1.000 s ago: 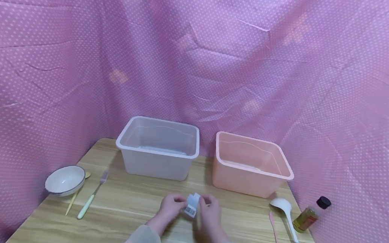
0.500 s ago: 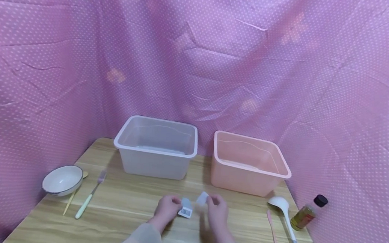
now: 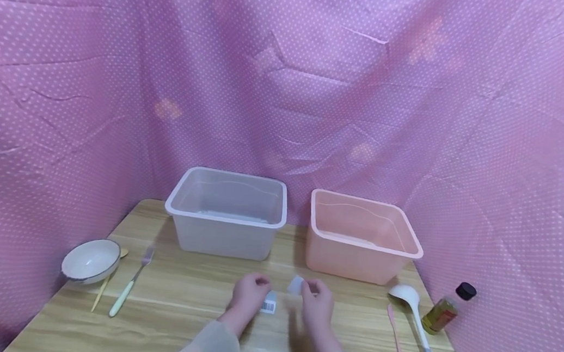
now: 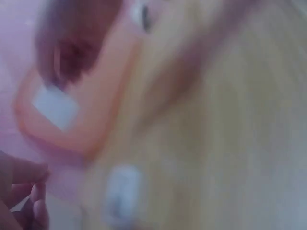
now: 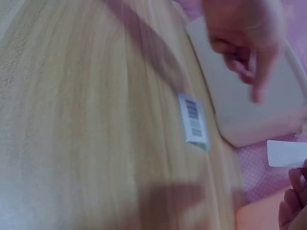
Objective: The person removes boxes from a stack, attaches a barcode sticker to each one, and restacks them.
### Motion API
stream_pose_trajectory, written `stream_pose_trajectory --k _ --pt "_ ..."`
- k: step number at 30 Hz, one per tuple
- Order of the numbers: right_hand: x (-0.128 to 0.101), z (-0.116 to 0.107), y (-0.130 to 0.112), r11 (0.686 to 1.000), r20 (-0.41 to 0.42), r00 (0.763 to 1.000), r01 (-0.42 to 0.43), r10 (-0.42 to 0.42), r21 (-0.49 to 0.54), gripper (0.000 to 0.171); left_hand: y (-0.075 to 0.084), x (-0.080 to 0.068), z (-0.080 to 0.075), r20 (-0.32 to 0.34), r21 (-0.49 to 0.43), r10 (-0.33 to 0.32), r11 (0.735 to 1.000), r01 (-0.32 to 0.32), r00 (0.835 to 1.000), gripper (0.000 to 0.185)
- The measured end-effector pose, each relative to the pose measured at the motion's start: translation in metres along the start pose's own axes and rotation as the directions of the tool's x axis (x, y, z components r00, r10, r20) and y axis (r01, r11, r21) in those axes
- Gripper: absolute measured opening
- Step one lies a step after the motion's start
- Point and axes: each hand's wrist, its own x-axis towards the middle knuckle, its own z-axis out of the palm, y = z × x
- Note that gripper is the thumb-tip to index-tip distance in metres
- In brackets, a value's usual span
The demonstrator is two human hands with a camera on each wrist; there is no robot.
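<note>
My right hand (image 3: 316,305) pinches a small white slip (image 3: 295,285) between thumb and fingers, over the middle of the table. The right wrist view shows the slip (image 5: 286,154) as plain white and rectangular. Lying on the wood is a small pale blue-and-white piece with a barcode (image 5: 194,120), its blue end slightly raised. Just above and left of that piece is my left hand (image 3: 248,296), partly covering it in the head view. In the left wrist view the left hand's fingertips (image 4: 39,191) are close together, with nothing visible between them. That view is blurred.
At the back stand a whitish bin (image 3: 223,237) and a pink bin (image 3: 350,260). A bowl (image 3: 90,261), a gold-coloured utensil (image 3: 101,293) and a fork (image 3: 129,288) lie left. To the right are a pink utensil (image 3: 396,339), a ladle (image 3: 415,311) and a capped bottle (image 3: 444,313).
My hands have moved apart, separating the white slip from the barcoded piece. The slip stays in my right hand; my left hand has let go of the barcoded piece and risen slightly.
</note>
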Motion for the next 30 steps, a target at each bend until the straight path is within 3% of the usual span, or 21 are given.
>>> stream_pose_trajectory --k 2,4,6,9,12,17,21,23,26,27,28,30 --pt "-0.002 0.000 -0.007 0.997 -0.010 0.998 0.069 -0.069 -0.027 0.007 0.014 0.001 0.001 0.018 -0.087 -0.004 0.996 0.005 1.000 0.019" --pt "-0.005 0.002 -0.014 0.983 -0.025 0.985 0.169 -0.171 -0.070 0.005 0.024 0.002 0.001 0.038 -0.156 -0.044 0.987 0.050 0.998 0.024" --pt "-0.008 0.003 -0.017 0.944 -0.035 0.950 0.304 -0.310 -0.127 0.004 0.031 0.002 0.002 0.052 -0.198 -0.088 0.976 0.096 0.995 0.029" --pt "-0.011 0.006 -0.015 0.844 -0.035 0.862 0.486 -0.506 -0.225 0.009 0.034 0.000 0.003 0.062 -0.237 -0.135 0.960 0.146 0.989 0.033" --pt "-0.012 0.007 -0.012 0.742 -0.012 0.772 0.605 -0.635 -0.288 0.014 0.034 -0.002 0.004 0.065 -0.263 -0.159 0.950 0.171 0.985 0.034" --pt "-0.012 0.006 -0.008 0.606 0.029 0.651 0.720 -0.758 -0.339 0.016 0.034 -0.003 0.005 0.065 -0.309 -0.175 0.932 0.186 0.982 0.031" --pt "-0.012 0.006 -0.004 0.511 0.063 0.569 0.777 -0.820 -0.367 0.016 0.034 -0.004 0.005 0.072 -0.331 -0.168 0.926 0.182 0.983 0.026" --pt "-0.012 0.006 -0.002 0.482 0.075 0.542 0.796 -0.837 -0.368 0.017 0.032 -0.004 0.005 0.079 -0.333 -0.154 0.927 0.172 0.985 0.024" --pt "-0.014 0.005 -0.001 0.487 0.108 0.549 0.803 -0.829 -0.344 0.020 0.029 -0.004 0.002 0.104 -0.320 -0.125 0.935 0.152 0.987 0.021" --pt "-0.014 0.004 -0.001 0.523 0.118 0.582 0.789 -0.805 -0.323 0.021 0.028 -0.004 0.000 0.117 -0.310 -0.102 0.941 0.134 0.988 0.020" --pt "-0.015 0.004 -0.002 0.577 0.126 0.630 0.761 -0.766 -0.296 0.022 0.027 -0.003 -0.002 0.134 -0.297 -0.078 0.948 0.115 0.988 0.020" --pt "-0.015 0.001 -0.004 0.720 0.131 0.756 0.651 -0.641 -0.241 0.023 0.024 -0.001 -0.008 0.176 -0.246 -0.012 0.968 0.056 0.984 0.018"
